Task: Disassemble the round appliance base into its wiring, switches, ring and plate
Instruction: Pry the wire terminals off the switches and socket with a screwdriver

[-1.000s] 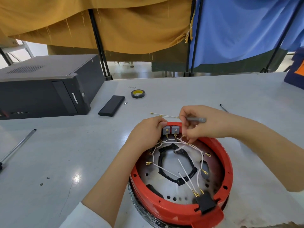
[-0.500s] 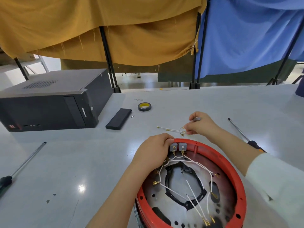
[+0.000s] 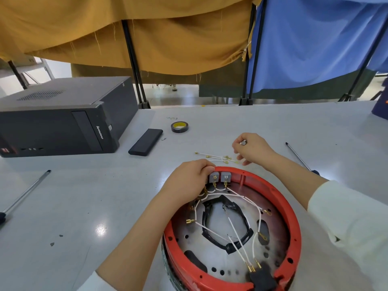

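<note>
On the grey glossy table, directly before me, the round red plastic appliance base is sitting. My left hand is curling over its rim beside two grey square switches; my right hand, gripping apparently a slim metal tool, is hovering over freed white wires. Wiring removal; next, unplugging brass terminals.

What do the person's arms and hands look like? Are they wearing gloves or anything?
No gloves: both hands are bare. The left hand and the right hand show no rings, watch or markings that I can see. Each arm wears a plain white long sleeve pushed up, so the forearms are uncovered. The right white sleeve looks soft and loose; only a small bit of the left white sleeve shows at the bottom edge.
</note>
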Demonstrator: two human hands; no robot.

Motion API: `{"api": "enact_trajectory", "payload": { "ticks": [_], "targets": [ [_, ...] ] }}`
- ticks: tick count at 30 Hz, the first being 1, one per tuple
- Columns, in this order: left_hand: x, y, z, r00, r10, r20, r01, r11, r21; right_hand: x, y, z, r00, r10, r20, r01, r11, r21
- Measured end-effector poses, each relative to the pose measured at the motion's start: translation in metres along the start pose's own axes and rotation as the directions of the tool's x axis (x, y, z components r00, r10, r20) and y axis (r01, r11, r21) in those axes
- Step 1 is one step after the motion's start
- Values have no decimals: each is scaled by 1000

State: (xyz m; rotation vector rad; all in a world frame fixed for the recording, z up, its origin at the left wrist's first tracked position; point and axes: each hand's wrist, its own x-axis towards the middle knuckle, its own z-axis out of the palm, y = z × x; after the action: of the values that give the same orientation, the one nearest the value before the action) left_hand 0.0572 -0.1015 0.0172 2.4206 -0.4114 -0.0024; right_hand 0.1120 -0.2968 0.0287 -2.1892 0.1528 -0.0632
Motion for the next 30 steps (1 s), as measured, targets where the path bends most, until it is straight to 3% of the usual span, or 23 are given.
{"api": "enact_trajectory", "payload": {
  "ticks": [5, 8, 10, 14, 20, 25, 30],
  "targets": [
    [8, 4, -10, 999, 9, 45, -5, 997, -80, -33, -23, -9, 985, -175, 7, 173, 980, 100],
    [9, 10, -26, 995, -11, -102, -5, 988, -155, -57, -36, -9, 972, -233, 41, 216, 945, 246],
    [5, 7, -38, 984, -34, -177, 24, 998, -59, -67, -38, -5, 960, -268, 82, 233, 926, 297],
    [-20, -8, -35, 976, -170, -135, 174, 984, 23, -77, -36, 7, 945, -293, 147, 214, 892, 399],
    [-36, -13, -13, 984, -127, -125, 125, 992, -26, -78, -34, 16, 927, -365, 87, 341, 916, 210],
    [-29, -14, -15, 1000, -17, 6, 18, 999, -50, -74, -31, 15, 936, -340, 91, 333, 939, 88],
    [-20, -17, -15, 1000, 22, 5, -22, 999, -39, -69, -24, 20, 952, -305, 23, 303, 951, 59]
  ]
}}
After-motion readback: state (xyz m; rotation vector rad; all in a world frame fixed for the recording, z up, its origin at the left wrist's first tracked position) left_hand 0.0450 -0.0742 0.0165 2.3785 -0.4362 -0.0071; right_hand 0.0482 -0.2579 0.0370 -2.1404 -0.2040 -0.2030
